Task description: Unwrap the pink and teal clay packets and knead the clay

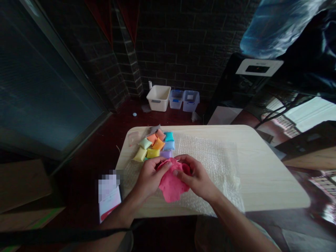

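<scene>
Both my hands grip a flat, floppy sheet of pink clay (172, 185) above the near edge of a light wooden table (262, 168). My left hand (148, 176) pinches its upper left edge with fingers curled. On the upper right edge, my right hand (195, 176) is closed the same way, thumb on top. The pink sheet hangs down between them over a sheet of bubble wrap (210, 154) spread on the table. Just beyond my hands lie several small coloured clay packets (154, 144): yellow, green, orange, teal, blue, purple.
On the dark red floor by the brick wall stand a white bin (159, 98) and two clear bins (183, 100). A small white and red card (109, 201) sits at the table's left. A large window (39, 87) fills the left side.
</scene>
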`<state>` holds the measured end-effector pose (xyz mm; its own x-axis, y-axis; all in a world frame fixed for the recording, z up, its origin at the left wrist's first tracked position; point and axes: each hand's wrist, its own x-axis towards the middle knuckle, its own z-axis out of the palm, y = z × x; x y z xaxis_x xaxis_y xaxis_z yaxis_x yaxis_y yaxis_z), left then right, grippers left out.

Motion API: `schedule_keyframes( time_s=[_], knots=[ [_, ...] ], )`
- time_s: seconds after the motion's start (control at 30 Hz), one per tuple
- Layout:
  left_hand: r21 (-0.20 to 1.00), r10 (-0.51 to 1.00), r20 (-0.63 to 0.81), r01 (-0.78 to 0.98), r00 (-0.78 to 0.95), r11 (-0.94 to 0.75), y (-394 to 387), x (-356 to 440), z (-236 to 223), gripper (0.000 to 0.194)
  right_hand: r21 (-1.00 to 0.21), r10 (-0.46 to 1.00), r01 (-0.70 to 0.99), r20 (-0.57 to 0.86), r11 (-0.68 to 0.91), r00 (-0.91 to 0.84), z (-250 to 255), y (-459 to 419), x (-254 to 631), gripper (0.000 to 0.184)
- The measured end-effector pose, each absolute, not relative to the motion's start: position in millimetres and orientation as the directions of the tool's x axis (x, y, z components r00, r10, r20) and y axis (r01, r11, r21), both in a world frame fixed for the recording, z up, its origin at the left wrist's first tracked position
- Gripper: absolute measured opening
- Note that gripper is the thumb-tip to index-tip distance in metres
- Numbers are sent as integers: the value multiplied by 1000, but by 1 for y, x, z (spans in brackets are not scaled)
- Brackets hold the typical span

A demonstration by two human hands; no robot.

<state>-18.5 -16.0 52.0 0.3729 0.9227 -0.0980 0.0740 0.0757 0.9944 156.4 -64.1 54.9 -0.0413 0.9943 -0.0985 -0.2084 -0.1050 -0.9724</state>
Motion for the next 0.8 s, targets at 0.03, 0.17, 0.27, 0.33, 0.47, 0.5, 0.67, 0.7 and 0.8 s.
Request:
schedule_keyframes(
  time_s=[0.03,0.17,0.27,0.33,0.47,0.5,0.67,0.7,0.8],
  knots=[
    [994,923,-98,74,371,76,-16,-19,52,24,-976,996,-198,-82,-88,-37,54,-64,157,39],
    [994,914,-98,87,394,69,-16,-18,55,25,-986,993,-132,-90,-100,-81,49,-64,160,29],
    [993,905,-73,119,420,25,-17,-18,57,24,-989,992,-88,-114,-119,-51,46,-64,160,28],
    [990,899,-52,143,436,-12,-17,-18,58,22,-986,991,-100,-130,-131,-20,46,-63,160,30],
    [987,891,-29,154,452,-46,-16,-19,59,22,-980,992,-163,-123,-115,40,48,-62,161,35],
    [986,888,-24,158,460,-55,-16,-19,60,22,-981,992,-164,-116,-107,48,48,-61,161,34],
    [969,875,-3,218,485,-117,-17,-21,62,20,-983,993,-147,-118,-114,22,47,-61,163,31],
    [968,869,-1,219,494,-123,-17,-21,63,19,-983,993,-145,-119,-116,13,47,-61,164,30],
    [974,843,-5,195,538,-119,-16,-22,65,19,-982,992,-144,-122,-126,-35,47,-61,165,29]
  ],
)
